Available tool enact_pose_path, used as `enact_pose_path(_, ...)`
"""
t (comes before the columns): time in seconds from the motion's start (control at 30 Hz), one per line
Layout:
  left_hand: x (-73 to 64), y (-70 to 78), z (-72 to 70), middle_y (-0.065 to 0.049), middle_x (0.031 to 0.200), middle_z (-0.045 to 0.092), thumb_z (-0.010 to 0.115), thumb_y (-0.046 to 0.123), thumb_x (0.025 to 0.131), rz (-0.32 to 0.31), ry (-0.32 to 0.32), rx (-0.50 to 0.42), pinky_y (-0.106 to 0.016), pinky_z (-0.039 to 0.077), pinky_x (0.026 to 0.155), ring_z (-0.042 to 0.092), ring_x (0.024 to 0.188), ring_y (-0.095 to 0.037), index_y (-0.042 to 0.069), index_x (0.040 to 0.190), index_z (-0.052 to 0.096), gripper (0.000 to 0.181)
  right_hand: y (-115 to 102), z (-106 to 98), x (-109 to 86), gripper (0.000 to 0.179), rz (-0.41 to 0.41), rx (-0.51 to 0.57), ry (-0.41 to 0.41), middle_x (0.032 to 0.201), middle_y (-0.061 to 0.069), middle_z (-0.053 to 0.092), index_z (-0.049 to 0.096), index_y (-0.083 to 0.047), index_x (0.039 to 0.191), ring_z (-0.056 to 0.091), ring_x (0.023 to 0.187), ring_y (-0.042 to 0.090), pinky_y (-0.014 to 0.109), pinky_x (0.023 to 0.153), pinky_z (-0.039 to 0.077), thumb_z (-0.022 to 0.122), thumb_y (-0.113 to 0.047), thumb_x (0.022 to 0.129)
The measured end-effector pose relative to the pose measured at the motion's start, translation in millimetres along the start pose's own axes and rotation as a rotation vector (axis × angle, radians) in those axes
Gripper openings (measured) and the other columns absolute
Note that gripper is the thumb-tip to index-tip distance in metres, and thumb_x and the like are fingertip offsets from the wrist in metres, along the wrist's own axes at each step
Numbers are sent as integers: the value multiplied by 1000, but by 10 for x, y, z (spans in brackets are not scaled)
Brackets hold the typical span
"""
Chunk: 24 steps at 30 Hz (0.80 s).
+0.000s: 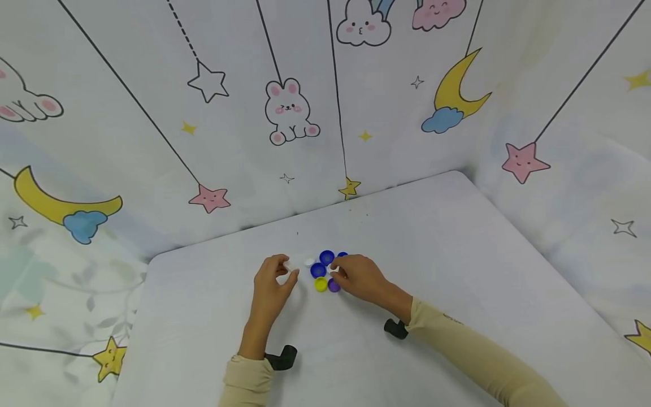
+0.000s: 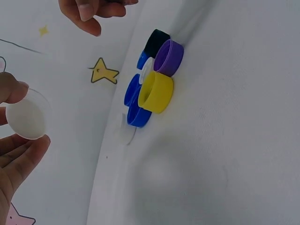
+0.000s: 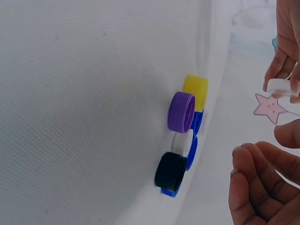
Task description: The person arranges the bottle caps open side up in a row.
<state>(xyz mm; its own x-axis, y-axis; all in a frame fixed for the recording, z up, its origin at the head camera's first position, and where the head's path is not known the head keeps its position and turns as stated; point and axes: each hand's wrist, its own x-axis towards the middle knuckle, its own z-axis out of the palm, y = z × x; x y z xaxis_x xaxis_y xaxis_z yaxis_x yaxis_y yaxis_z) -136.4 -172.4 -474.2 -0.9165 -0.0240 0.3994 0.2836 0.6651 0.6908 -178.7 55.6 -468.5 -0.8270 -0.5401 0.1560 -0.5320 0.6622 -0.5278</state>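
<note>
My left hand [image 1: 271, 286] pinches a white bottle cap [image 2: 28, 117] between thumb and fingertips, raised left of a cluster of caps. My right hand [image 1: 362, 278] hovers over the cluster's right side. In the right wrist view its fingers [image 3: 248, 180] are loosely bent, the thumb apart, with nothing between them. The cluster has a yellow cap [image 1: 321, 284], a purple cap [image 3: 181, 112], a white cap [image 3: 182, 142], a black cap [image 3: 169, 171] and several blue caps [image 1: 327, 257]. The head view hides the black one behind my right hand.
Another white cap [image 1: 309, 262] lies at the cluster's left edge. The white table [image 1: 203, 316] ends at a back wall [image 1: 244, 152] printed with stars, moons and a bunny. A black wrist mount [image 1: 282, 358] sticks out beside the left sleeve, another [image 1: 395, 328] by the right.
</note>
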Motion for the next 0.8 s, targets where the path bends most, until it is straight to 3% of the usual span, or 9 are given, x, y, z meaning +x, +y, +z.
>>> enact_pose_path(0.3,-40,101,85,-17,101,64,78,6,82,28,-34,-78,-33,58,81,69,89,-23,1,110,59,34,-2,-14,-21,13,-14,9,15,75,-6,66,73,-10,100,52,62,3,16,55,44,67,-16,91)
enact_pose_path(0.53,-76,135,153,-18,99,62,79,6,82,38,-64,-113,-34,59,80,67,87,-29,-4,106,57,35,-6,-20,-30,15,-22,5,7,76,-5,68,72,-9,102,53,63,3,16,57,45,67,-16,91)
enact_pose_path(0.8,-87,182,195,-9,99,63,81,8,79,71,-54,-105,-30,58,82,64,90,-17,-1,105,59,36,-1,-27,-14,19,-21,29,-23,77,-6,66,71,-8,106,53,64,4,16,57,46,68,-19,91)
